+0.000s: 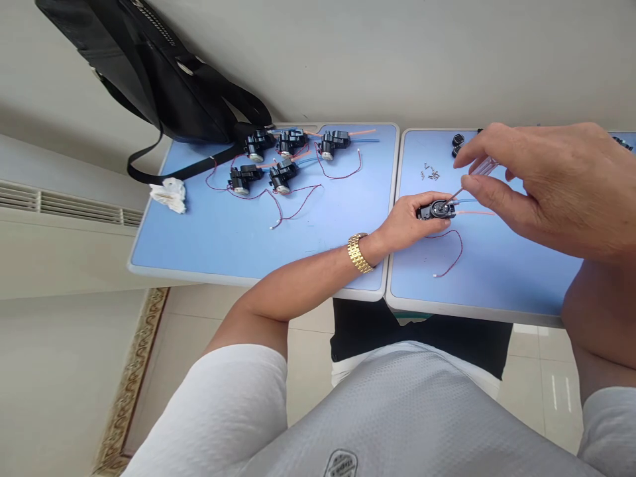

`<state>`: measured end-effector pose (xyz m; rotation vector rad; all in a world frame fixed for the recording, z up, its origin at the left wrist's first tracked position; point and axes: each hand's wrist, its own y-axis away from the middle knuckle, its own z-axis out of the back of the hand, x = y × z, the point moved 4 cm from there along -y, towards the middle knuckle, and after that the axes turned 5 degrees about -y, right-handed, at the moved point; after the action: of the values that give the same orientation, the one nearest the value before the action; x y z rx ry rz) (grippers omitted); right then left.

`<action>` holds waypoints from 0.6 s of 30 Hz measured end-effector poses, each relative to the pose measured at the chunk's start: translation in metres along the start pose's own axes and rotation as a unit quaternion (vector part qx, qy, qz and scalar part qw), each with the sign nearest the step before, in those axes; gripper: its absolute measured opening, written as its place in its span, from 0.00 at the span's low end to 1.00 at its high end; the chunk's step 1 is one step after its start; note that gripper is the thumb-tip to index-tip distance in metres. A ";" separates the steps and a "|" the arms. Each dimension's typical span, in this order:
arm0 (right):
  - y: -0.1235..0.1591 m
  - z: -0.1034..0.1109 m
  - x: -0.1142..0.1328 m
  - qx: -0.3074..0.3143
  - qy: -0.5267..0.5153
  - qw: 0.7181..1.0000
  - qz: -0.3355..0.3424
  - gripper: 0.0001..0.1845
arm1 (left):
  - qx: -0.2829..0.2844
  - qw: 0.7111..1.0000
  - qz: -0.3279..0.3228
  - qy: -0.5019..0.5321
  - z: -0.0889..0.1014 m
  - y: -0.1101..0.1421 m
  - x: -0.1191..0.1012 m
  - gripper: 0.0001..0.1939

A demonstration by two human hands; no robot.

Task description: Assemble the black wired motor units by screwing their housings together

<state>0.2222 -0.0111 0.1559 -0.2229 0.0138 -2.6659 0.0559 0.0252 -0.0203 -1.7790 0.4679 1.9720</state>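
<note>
On the right-hand table, my left hand is closed around a small black motor unit, thumb and fingers at its sides. A blue and a pink tube stick out of its right side, and a thin dark red wire with a white plug curls on the table below it. My right hand grips a screwdriver by its clear handle. The slanted shaft reaches down to the round top of the unit; whether its tip sits in a screw is too small to tell.
Several similar black units with wires and tubes lie on the left table. Loose screws and small black round parts are beyond my left hand. A black bag and crumpled tissue sit at the left.
</note>
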 end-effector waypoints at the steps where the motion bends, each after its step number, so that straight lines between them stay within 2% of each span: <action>1: 0.000 -0.001 -0.001 0.006 -0.007 1.000 0.005 0.15 | 0.000 1.000 0.000 0.004 0.000 0.000 0.000 0.25; 4: 0.000 -0.002 -0.005 0.008 0.011 1.000 -0.008 0.14 | -0.001 1.000 0.000 0.010 -0.001 0.000 0.000 0.24; 12: -0.001 -0.006 0.000 -0.010 0.131 0.990 -0.054 0.29 | 0.012 1.000 0.017 0.016 -0.002 0.001 -0.001 0.26; 18: -0.001 -0.002 -0.001 -0.010 0.119 0.990 -0.074 0.26 | 0.006 1.000 0.013 0.010 -0.001 0.001 -0.003 0.24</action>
<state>0.2222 -0.0099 0.1536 0.0937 0.1026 -2.8256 0.0566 0.0231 -0.0178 -1.7960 0.5121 1.9660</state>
